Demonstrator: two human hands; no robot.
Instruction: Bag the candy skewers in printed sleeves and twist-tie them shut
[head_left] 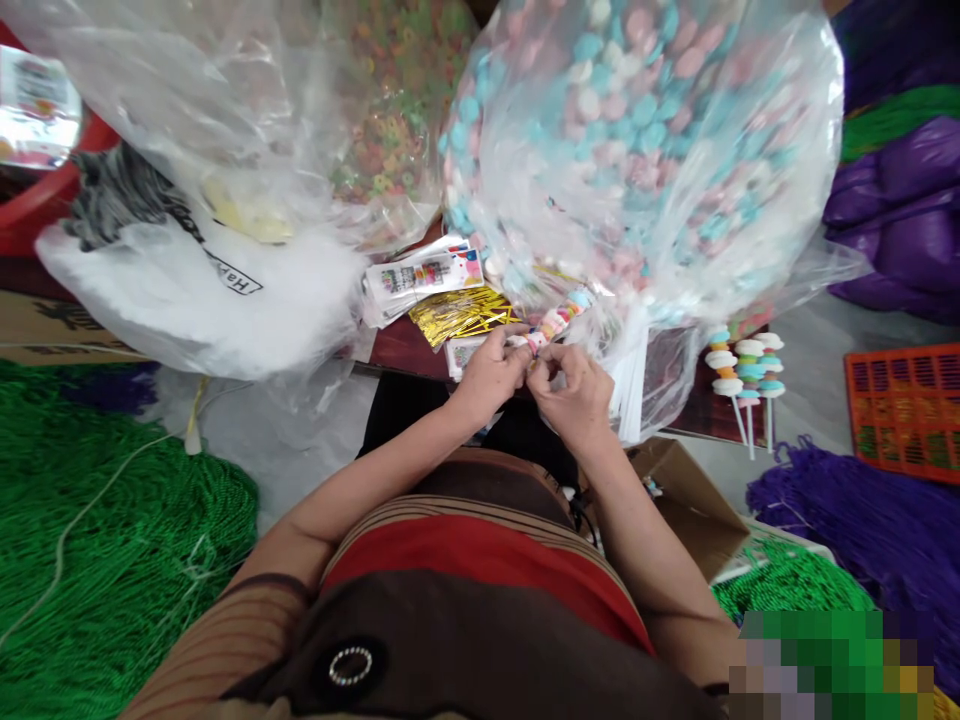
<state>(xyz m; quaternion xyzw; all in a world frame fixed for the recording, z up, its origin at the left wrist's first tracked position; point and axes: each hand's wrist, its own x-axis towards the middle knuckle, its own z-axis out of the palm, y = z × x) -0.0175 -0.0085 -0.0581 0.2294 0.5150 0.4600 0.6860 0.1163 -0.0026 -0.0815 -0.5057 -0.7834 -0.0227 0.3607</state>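
Note:
A candy skewer [559, 320] with pastel and orange pieces, seemingly in clear wrap, points away from me above the table edge. My left hand [491, 372] is closed, its thumb and fingers pinching the near end of the skewer. Just beside it, my right hand [576, 395] is closed in a pinch at the same end; what its fingertips grip is too small to make out. Gold twist ties [461, 315] lie in a bundle left of the skewer. Behind them is a stack of printed packets [424, 275]. White sticks [634, 370] lie right of my right hand.
A big clear bag of pink, blue and white candies [637, 110] stands behind. Left of it are a bag of ring candies [390, 130] and a white bag [210, 300]. Several candy skewers [724, 370] rest at the right edge. A cardboard box [694, 510] is below.

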